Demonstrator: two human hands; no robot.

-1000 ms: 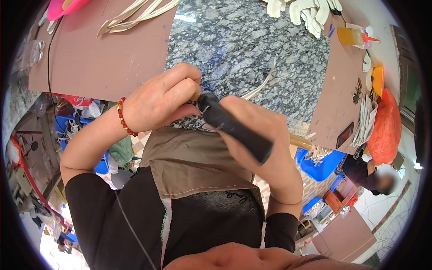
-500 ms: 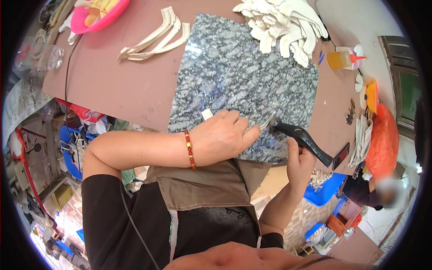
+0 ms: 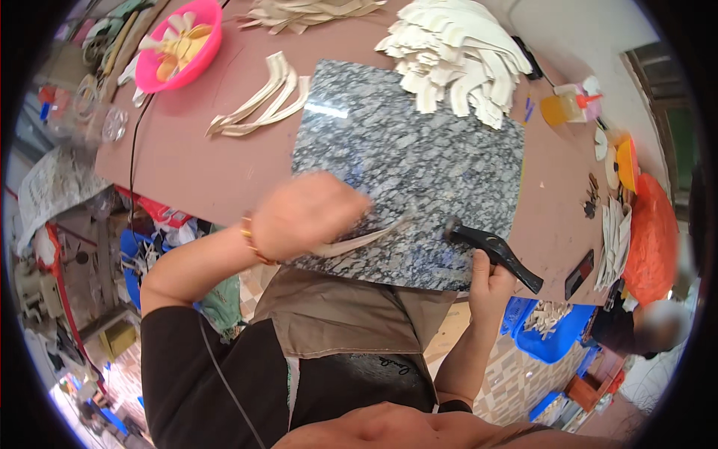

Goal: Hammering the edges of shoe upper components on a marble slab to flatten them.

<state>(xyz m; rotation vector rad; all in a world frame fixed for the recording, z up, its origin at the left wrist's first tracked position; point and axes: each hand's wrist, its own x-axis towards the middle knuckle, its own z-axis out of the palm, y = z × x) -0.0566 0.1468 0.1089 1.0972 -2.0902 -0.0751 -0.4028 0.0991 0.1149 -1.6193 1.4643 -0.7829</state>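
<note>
My left hand (image 3: 310,213), smeared by motion, is over the near left part of a speckled grey stone slab (image 3: 404,165). A curved off-white strip (image 3: 363,241) lies beside and partly under this hand; whether the fingers grip it is not clear. My right hand (image 3: 490,283) is closed around a black hammer (image 3: 495,245) at the slab's near right edge. The hammer's head rests on or just above the stone, to the right of the strip's tip.
A pile of white curved strips (image 3: 456,56) covers the slab's far right corner. Several cream strips (image 3: 262,97) lie left of the slab. A pink bowl (image 3: 213,52) stands far left, a yellow glue bottle (image 3: 557,111) at right. A phone-like dark object (image 3: 579,274) lies near the right edge.
My left hand has moved left, off the strip's right end, and now blurs. The strip has shifted left and lies farther from the hammer. My right hand keeps the hammer at nearly the same place.
</note>
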